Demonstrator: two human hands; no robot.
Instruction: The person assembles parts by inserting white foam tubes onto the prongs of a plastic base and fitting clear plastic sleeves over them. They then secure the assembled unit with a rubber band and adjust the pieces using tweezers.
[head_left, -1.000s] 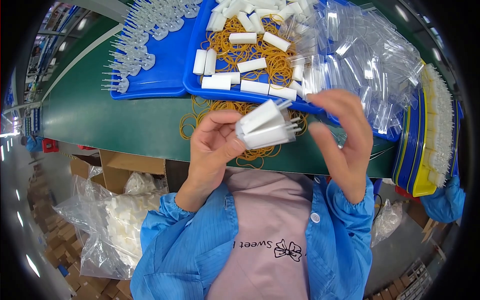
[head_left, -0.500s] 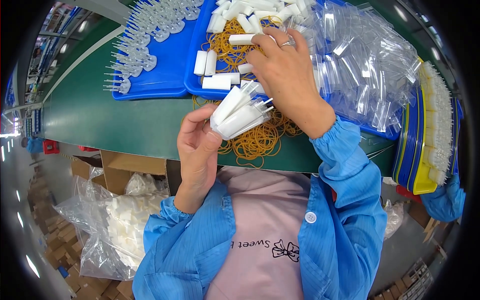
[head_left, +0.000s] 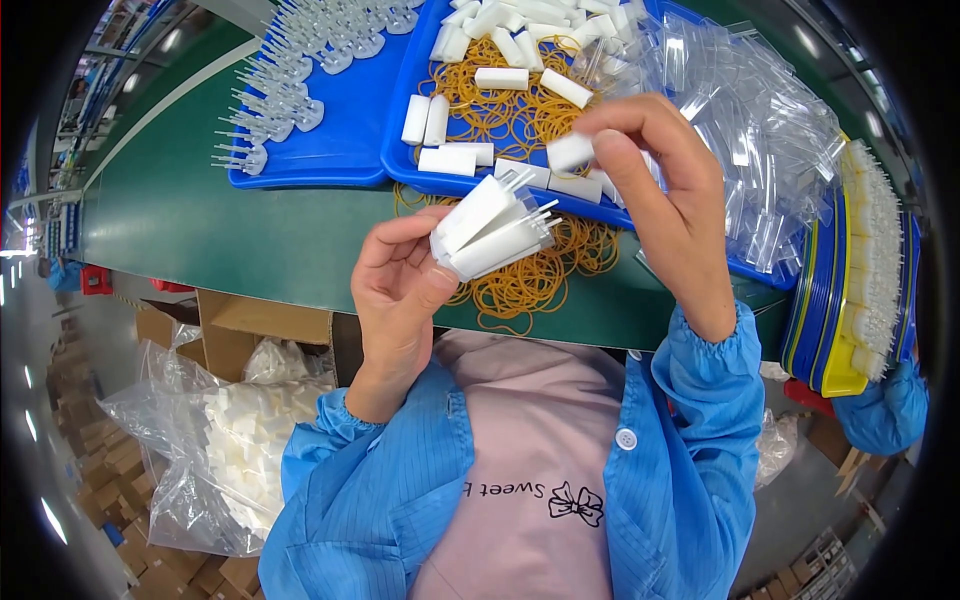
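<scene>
- the left hand (head_left: 395,290) pinched a clear-sleeved bundle (head_left: 495,230) near its lower left end, between thumb and fingers.
- the bundle, with white foam blocks inside and thin prongs sticking out of its upper right end, was held tilted in front of the middle blue tray (head_left: 430,184).
- the right hand (head_left: 675,190) pinched a single white block (head_left: 570,153), slightly blurred, between thumb and fingertips, over the near right part of that tray and apart from the bundle.
- more white pieces (head_left: 448,162) lay in the middle tray among tan rubber bands (head_left: 475,110).
- a loose pile of bands (head_left: 535,285) lay on the green tabletop (head_left: 180,190), below the bundle.
- at the left, pale pronged parts (head_left: 290,75) stood in rows on the left blue tray (head_left: 345,155), prongs pointing mostly left.
- at the right, clear plastic sleeves (head_left: 760,130) lay heaped, and beyond them stood a stack of yellow and blue trays (head_left: 842,375).
- left of the person, a clear bag (head_left: 180,480) held white pieces.
</scene>
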